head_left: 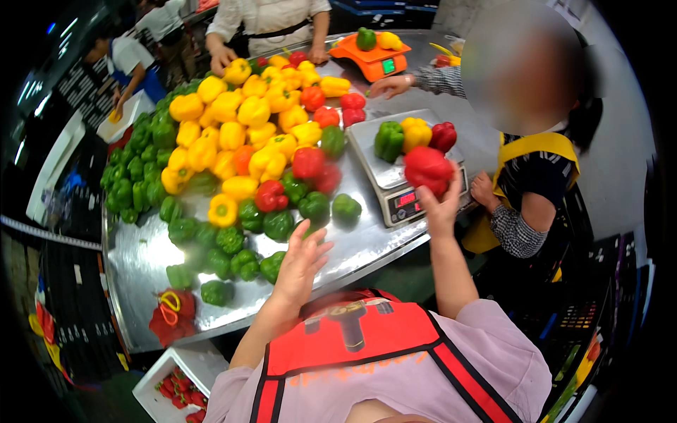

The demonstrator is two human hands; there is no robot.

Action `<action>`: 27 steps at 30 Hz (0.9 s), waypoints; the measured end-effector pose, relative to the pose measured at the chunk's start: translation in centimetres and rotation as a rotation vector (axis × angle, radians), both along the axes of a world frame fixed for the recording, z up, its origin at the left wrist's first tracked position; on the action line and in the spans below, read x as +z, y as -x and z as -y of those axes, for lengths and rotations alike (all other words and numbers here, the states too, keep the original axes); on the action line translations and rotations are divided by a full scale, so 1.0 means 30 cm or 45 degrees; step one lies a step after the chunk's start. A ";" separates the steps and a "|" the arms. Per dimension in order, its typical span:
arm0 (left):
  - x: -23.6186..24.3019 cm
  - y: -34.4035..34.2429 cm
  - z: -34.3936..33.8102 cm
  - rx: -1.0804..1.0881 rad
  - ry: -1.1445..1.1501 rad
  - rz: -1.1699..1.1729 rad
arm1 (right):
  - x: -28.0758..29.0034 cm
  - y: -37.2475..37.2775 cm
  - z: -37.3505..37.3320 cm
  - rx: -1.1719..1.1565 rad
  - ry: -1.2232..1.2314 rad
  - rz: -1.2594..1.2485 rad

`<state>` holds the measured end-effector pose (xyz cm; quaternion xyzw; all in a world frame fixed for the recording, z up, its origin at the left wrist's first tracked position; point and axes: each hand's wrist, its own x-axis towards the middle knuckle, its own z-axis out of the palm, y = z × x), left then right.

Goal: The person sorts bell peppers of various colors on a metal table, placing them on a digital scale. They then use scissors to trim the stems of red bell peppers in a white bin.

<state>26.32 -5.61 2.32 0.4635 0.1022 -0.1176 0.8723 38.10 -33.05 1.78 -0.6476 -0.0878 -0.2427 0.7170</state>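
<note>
In my right hand [440,206] is a red bell pepper [428,170], held at the front edge of a silver weighing scale [384,182]. On the scale's pan sit a green pepper [389,141], a yellow pepper [416,134] and a dark red pepper [443,136]. My left hand [302,255] is open, its fingers spread, beside the green peppers [245,265] at the near side of the pile. Close by, a smeared red pepper [327,178] lies or moves near a sharper red one [308,163]. Yellow peppers [254,111] are heaped farther back.
A metal table [367,247] carries the peppers. An orange scale [370,65] with peppers stands at the far side. One co-worker [536,162] is at the right, another [264,28] across the table. A white box [156,374] of red peppers sits lower left, near a red bag [171,319].
</note>
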 end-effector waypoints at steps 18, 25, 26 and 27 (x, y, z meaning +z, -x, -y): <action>-0.162 0.075 -0.071 0.318 -0.020 -0.397 | -0.171 -0.408 0.406 -0.399 0.890 -0.472; -0.157 0.081 -0.072 0.355 -0.055 -0.427 | -0.150 -0.703 0.580 -0.296 0.888 -0.451; -0.159 0.082 -0.072 0.362 -0.057 -0.420 | -0.119 -0.739 0.569 -0.184 0.936 -0.521; -0.159 0.085 -0.074 0.368 -0.058 -0.416 | -0.095 -0.766 0.560 -0.072 0.983 -0.593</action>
